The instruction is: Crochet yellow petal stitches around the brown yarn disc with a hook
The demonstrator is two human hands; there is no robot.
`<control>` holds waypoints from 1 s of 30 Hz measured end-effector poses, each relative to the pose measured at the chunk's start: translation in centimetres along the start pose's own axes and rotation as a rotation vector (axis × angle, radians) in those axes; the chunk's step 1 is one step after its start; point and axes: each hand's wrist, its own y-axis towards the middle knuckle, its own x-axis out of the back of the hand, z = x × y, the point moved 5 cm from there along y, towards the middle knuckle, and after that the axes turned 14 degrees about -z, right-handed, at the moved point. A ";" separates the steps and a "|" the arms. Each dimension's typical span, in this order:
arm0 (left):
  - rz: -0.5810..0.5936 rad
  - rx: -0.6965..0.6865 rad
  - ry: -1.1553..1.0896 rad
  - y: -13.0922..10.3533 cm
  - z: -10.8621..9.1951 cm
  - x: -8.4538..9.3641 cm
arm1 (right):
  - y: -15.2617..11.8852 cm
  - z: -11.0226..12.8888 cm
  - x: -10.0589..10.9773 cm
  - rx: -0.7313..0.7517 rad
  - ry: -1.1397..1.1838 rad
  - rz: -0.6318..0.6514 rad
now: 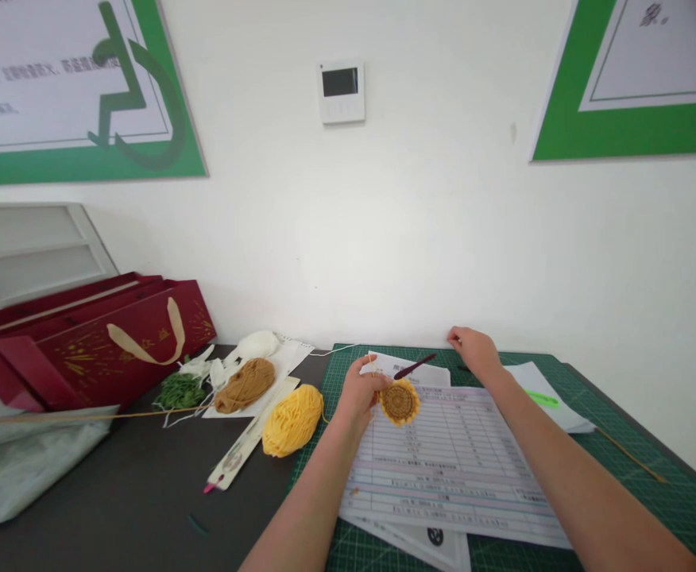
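Note:
My left hand (361,391) pinches the edge of a round crocheted piece (400,402), brown in the middle with a yellow scalloped rim. A dark red crochet hook (415,366) slants up to the right just above the piece. Yellow yarn runs over my left fingers, and a yellow yarn ball (292,421) lies to their left. My right hand (474,349) is near the back edge of the green cutting mat (622,421), away from the crochet, its fingers curled together; what they hold, if anything, is too small to tell. Printed sheets (443,461) lie beneath the piece.
Brown yarn (245,385), green yarn (181,391) and white yarn (257,345) lie at the left, beside a long card strip (253,437). Dark red paper bags (103,342) stand farther left. A bright green tool (542,399) rests on white paper at the right. The wall rises behind.

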 end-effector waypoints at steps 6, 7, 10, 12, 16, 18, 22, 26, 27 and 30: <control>0.068 -0.036 -0.033 -0.4 -0.4 -0.4 | -0.1 1.4 4.9 0.184 -0.029 -0.151; 0.078 -0.044 -0.040 -0.5 -0.5 -0.4 | -0.2 1.7 5.7 0.207 -0.040 -0.176; 0.106 -0.068 -0.061 -0.6 -0.8 -0.4 | -0.3 2.6 8.0 0.269 -0.076 -0.233; 0.125 -0.084 -0.073 -0.7 -0.9 -0.4 | -0.2 3.5 9.3 0.322 -0.095 -0.252; 0.151 -0.095 -0.083 -0.7 -0.6 -0.6 | 0.2 5.2 11.4 0.418 -0.126 -0.275; 0.148 -0.091 -0.084 -0.5 -0.3 -0.7 | 0.4 5.6 12.6 0.446 -0.140 -0.293; 0.126 -0.084 -0.093 -0.1 0.1 -0.7 | 1.0 5.6 14.9 0.480 -0.169 -0.337; 0.129 -0.089 -0.098 0.1 0.2 -0.7 | 1.0 5.7 16.3 0.500 -0.196 -0.365; 0.138 -0.092 -0.097 0.1 0.2 -0.7 | 0.9 5.8 16.5 0.505 -0.198 -0.369; 0.175 -0.106 -0.099 -0.1 0.1 -0.9 | 0.3 6.1 16.9 0.512 -0.195 -0.382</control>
